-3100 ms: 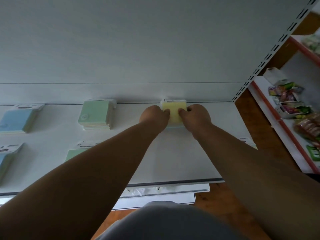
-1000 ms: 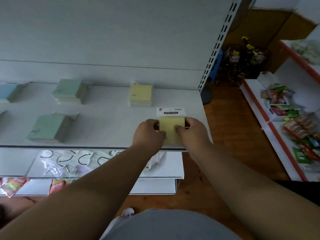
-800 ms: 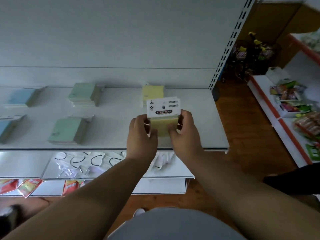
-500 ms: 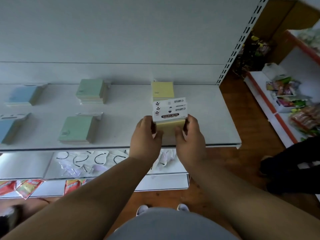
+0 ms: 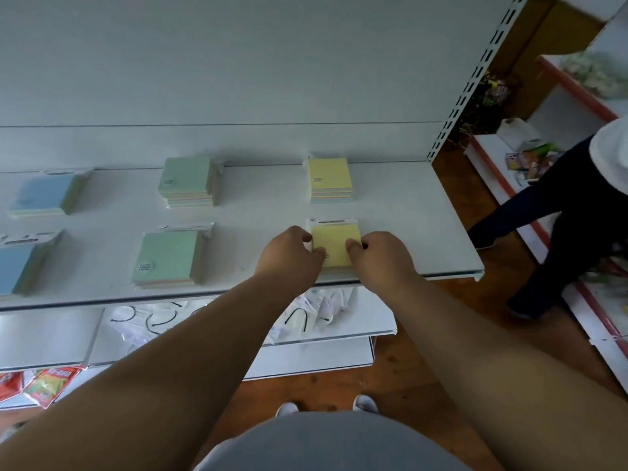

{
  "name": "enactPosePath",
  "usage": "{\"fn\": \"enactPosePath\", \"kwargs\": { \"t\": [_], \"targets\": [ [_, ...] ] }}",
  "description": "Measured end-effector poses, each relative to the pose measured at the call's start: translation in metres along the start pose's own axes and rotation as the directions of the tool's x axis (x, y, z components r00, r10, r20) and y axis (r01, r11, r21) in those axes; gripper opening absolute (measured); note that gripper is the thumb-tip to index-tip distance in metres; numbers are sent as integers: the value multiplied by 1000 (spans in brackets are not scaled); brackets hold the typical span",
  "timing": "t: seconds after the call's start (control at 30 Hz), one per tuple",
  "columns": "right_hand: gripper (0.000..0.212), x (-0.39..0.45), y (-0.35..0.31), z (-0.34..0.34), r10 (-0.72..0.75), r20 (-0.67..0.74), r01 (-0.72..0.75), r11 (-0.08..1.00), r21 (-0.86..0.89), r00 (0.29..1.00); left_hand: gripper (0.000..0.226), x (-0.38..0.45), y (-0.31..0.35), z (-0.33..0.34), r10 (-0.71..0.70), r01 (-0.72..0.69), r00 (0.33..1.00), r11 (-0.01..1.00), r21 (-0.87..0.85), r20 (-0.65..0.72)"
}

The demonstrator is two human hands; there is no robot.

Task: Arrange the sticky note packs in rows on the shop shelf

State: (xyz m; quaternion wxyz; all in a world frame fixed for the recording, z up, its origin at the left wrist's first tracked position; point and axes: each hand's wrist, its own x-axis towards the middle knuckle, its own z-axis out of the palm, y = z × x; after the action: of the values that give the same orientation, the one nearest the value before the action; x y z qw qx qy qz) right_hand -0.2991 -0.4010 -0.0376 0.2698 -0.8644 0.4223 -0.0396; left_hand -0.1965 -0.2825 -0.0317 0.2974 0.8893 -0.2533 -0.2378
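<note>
the white shelf (image 5: 407, 212) carries blue packs (image 5: 40, 198) at the left, green packs (image 5: 170, 256) in the middle, and one yellow pack (image 5: 329, 176) at the far right. the front yellow pack (image 5: 336, 244), which was lifted and tilted half a second ago, now lies flat near the front edge. the left hand (image 5: 289, 256) and right hand (image 5: 380, 258) still pinch its sides with curled fingers.

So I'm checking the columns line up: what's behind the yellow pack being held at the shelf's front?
Behind the front yellow pack lies another yellow pack against the shelf's back panel. Both hands, left and right, cover its near corners.
</note>
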Motion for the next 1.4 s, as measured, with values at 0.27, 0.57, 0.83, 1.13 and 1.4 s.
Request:
{"fn": "enactPosePath", "kwargs": {
  "t": [0.27, 0.57, 0.83, 1.13, 1.4],
  "targets": [
    [35, -25, 13, -8, -74, -8, 74, 987, 145, 997, 55, -27, -15, 5, 192, -192, 981, 981, 0, -19],
    [40, -28, 30, -12, -240, -24, 240, 953, 187, 970, 39, -20, -19, 9, 314, -306, 949, 941, 143, -39],
    [38, -21, 36, -8, -268, -38, 270, 960, 79, 963, 39, -16, -18, 13, 302, -295, 952, 948, 120, -51],
    [43, -24, 40, -4, -306, -83, 306, 952, -19, 948, 36, -16, -20, 12, 337, -331, 940, 938, 104, -45],
    [39, -24, 35, -11, -288, -46, 289, 956, 41, 957, 35, -21, -16, 12, 337, -328, 940, 933, 148, -43]
  ]
}}
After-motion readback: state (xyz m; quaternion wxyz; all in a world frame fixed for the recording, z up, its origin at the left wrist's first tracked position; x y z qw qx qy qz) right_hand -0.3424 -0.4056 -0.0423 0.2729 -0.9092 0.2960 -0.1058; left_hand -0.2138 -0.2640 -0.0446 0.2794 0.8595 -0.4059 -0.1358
